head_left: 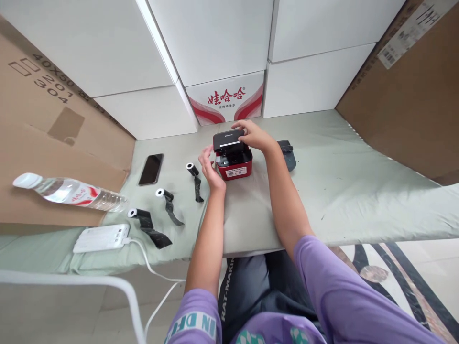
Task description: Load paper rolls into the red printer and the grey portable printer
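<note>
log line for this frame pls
left hand: beside red printer | right hand: on black lid | three black rolls at left

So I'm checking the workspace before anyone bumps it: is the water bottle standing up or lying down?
Lying down. The water bottle rests on its side at the left, half on the cardboard, its white cap pointing left.

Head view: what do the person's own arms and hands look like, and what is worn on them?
Both hands, left hand and right hand, are bare: no gloves, rings, watch or bracelet show. The forearms are uncovered. Short light purple sleeves cover the upper arms; the left sleeve carries a teal band with white capital letters, only partly readable. No cables or straps are on either arm.
</note>
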Available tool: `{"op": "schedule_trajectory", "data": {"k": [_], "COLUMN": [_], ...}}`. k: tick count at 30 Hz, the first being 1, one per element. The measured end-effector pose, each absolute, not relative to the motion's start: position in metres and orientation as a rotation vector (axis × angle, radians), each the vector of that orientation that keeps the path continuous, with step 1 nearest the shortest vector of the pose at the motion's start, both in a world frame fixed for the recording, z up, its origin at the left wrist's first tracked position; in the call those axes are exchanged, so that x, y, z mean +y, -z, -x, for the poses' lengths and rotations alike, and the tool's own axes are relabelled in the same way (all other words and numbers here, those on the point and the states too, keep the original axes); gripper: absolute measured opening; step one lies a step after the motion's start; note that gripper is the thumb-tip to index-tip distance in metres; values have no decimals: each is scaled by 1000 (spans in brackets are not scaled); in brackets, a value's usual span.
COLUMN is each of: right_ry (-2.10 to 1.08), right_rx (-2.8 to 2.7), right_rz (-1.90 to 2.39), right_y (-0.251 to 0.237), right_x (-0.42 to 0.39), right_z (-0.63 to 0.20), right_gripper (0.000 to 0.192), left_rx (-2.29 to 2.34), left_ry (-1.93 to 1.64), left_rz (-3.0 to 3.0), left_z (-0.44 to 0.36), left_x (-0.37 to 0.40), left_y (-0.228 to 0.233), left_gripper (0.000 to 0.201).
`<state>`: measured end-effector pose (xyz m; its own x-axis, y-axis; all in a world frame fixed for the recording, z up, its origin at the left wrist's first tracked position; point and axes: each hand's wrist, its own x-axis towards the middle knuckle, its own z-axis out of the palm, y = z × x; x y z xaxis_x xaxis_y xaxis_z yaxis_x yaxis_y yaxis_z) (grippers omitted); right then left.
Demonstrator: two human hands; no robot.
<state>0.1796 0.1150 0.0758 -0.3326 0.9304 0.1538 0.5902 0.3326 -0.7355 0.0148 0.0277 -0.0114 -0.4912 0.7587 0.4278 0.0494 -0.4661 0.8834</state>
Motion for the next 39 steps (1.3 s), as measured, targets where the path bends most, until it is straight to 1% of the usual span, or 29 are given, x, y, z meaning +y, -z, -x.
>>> {"op": "schedule_trajectory", "data": {"k": [2,4,6,9,14,17,23,27,31,34,37,39], "right_ry": [-777,-764,-748,-792,-1131,-1264,-1324,-1345,-1173,-957,-530,-263], "right_rx": [-2098,-2132,-2126,-2070,-1902,-1814,-1722,-1652,-1535,-1576,-1573,-1509], "right_rz": [1377,1427,1442,1427,1446,1465,1493,1436,1452,1282,1261,1427], "right_y": [-75,-74,-73,-71,-70,-71,-73,-60,-43,-36,-33,-26], "right_x": [115,116,117,119,116,112,105,103,85,56,28,18], "right_z": [-178,-177,-177,-179,-186,-186,-186,-185,-181,-193,-225,-247], "right_gripper": [77,88,95,100,99,96,91,85,81,67,54,58], "left_rx": [1150,1065,1055,1072,1070,1148,1217,1183,1163,1159,1160,1219], "left_ry": [-1877,-1754,-1704,-1691,-1710,-1692,-1717,-1750,-1868,-1969,-1939,-1868], "left_rz": [-877,-743,-694,-677,-693,-672,-659,-662,-719,-914,-1192,-1293], "left_z": [-16,-16,-14,-10,-7,-7,-9,-12,-20,-25,-25,-22], "left_x": [38,46,51,52,52,56,60,56,52,46,38,36], "left_y": [13,14,14,14,11,8,7,9,20,29,32,32], "left_gripper": [49,50,50,49,42,38,32,35,39,41,51,59]}}
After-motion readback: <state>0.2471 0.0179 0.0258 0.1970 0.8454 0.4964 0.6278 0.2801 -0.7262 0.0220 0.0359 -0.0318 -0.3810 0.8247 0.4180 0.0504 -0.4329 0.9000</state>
